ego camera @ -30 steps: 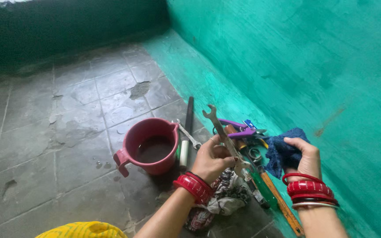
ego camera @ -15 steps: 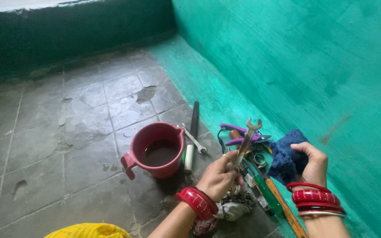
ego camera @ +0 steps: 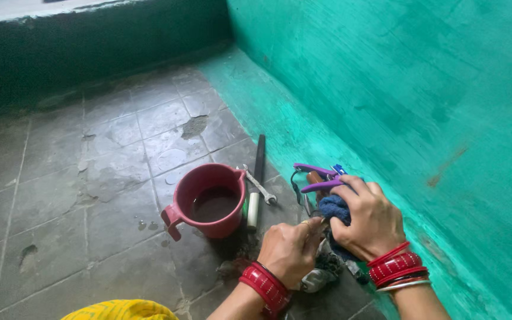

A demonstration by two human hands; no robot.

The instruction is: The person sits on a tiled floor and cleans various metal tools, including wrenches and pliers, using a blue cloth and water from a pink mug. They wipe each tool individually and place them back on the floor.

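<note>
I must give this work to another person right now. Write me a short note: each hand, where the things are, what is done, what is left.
Left hand: closed on a small metal tool, mostly hidden.
Right hand: presses a blue cloth against that tool.
Red mug stands on the tiled floor, dark liquid inside. Behind it lie a wrench and a long dark tool. Purple-handled pliers lie by the green wall.
Done: cannot tell how clean the tool is.
Left: probably the other tools, which lie untouched.
</note>
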